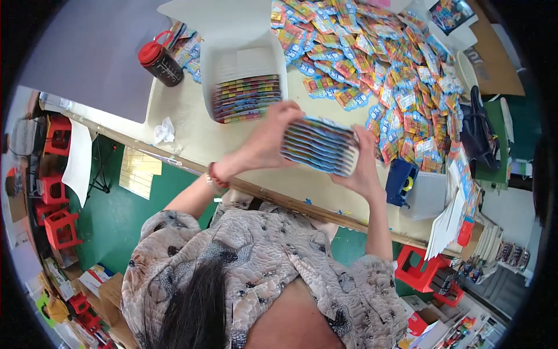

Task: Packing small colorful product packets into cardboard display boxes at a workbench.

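Observation:
Between both hands, over the table's near edge, is a stack of colourful flat packets (318,146), held by its two ends. My left hand (268,139) is closed round its left end, a little blurred. Round the right end my right hand (364,168) is closed, fingers at the far corner and thumb low. Just beyond my left hand stands an open white box (210,75). Several rows of similar packets (246,98) stand in its near part. A big loose heap of packets (354,52) covers the table's far right.
On the table (180,113) are a dark bottle with a red lid (165,63), a crumpled tissue (164,131) and a blue tape dispenser (401,181). A clear plastic bin (427,195) and white sheets (449,224) are at the right. Red stools (416,267) stand on the green floor.

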Motion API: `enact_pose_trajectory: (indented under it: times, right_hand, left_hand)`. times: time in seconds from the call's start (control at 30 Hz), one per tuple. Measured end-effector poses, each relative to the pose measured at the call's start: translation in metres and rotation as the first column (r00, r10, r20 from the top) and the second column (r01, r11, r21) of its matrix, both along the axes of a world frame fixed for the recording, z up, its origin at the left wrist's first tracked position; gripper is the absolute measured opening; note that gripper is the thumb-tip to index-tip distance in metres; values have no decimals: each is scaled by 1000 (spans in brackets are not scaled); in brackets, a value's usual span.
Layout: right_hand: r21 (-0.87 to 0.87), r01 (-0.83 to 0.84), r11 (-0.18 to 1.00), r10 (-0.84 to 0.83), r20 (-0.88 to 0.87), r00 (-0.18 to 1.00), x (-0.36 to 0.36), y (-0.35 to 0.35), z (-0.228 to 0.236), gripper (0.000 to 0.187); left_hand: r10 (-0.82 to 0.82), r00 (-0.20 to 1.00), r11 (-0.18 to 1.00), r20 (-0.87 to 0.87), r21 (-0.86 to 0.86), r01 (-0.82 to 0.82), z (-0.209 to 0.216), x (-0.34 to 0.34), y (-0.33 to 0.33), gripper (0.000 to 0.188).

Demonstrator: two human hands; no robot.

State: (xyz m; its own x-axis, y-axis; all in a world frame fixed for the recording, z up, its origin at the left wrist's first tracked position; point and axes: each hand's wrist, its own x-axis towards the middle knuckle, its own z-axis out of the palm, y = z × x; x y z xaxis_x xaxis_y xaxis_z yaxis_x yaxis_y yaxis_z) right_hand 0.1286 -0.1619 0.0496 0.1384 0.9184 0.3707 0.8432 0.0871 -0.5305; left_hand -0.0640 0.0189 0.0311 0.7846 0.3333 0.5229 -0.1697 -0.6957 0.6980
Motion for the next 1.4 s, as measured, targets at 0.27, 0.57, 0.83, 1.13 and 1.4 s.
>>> enact_pose_trajectory:
  times: [0.27,0.57,0.83,1.13,1.4]
  right_hand:
    - [38,-258,965,258,13,966,-9,198,45,96]
    - [29,-168,985,143,389,910,-14,247,23,97]
    - [-22,-111,994,107,504,857,-36,254,26,99]
    - [-102,-223,970,245,419,875,-17,266,39,100]
    - [-198,-199,960,259,349,901,-13,288,45,42]
  left_hand:
    - [301,953,949,-32,-90,-303,31,-41,143,103]
    - [433,896,899,-100,125,-421,8,-43,177,102]
    - [442,875,894,-198,180,-411,5,-48,183,98]
    - [582,763,801,-280,360,-479,10,-36,168,117]
    - [600,762,747,-242,511,-426,-3,-45,173,121]
